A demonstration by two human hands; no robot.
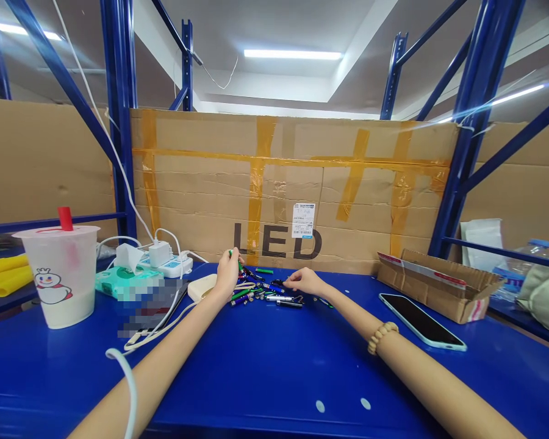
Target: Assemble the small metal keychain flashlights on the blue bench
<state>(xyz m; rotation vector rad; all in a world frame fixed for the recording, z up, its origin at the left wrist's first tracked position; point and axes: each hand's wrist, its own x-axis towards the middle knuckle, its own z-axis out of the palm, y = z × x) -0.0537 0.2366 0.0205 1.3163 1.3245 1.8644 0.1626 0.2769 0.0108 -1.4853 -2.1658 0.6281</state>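
Note:
A loose pile of small pen-like pieces (256, 291) in green, blue, black and silver lies on the blue table (274, 366). At the pile's left edge, my left hand (227, 272) is closed with a green pen-like piece (231, 252) showing at its top. My right hand (305, 281) is over the right side of the pile, thumb and fingers pinched at a dark pen-like piece (279, 282). Single green piece (264, 271) lies just behind the pile. Exact kinds of the pieces are too small to tell.
To the left stand a plastic cup (57, 277), a tissue pack (128, 280), a power strip (174, 266) and white cables. A phone (421, 320) and an open cardboard box (439, 283) sit on the right. Cardboard (201, 201) walls the back.

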